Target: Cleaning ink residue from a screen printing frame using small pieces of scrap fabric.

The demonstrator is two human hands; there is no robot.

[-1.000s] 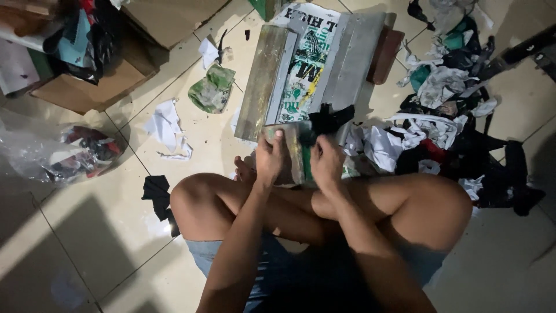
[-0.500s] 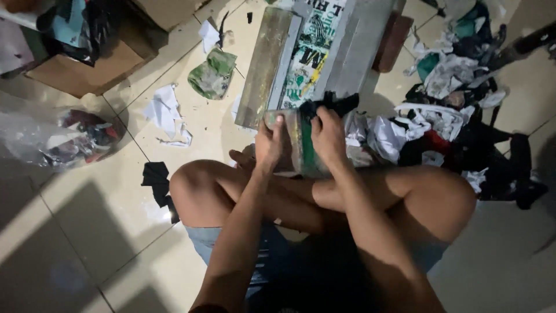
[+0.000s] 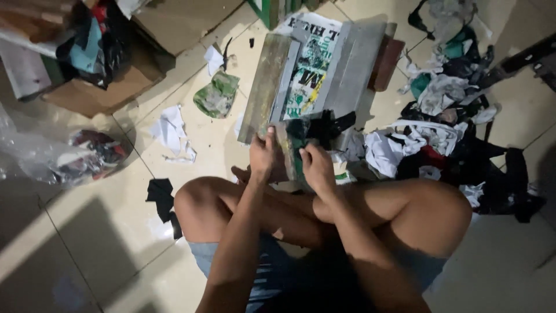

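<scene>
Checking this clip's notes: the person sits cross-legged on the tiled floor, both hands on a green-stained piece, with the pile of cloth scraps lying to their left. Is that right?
Not quite. In the head view the pile of cloth scraps lies to the person's right, not left. The rest holds: left hand and right hand both grip the green-stained piece.

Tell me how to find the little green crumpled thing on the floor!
Start at the big flat frame with green and black print, lying on the floor tiles ahead of the seated person. Look just to its left. The crumpled green rag lies there alone; the scraps nearby are white paper.
</scene>
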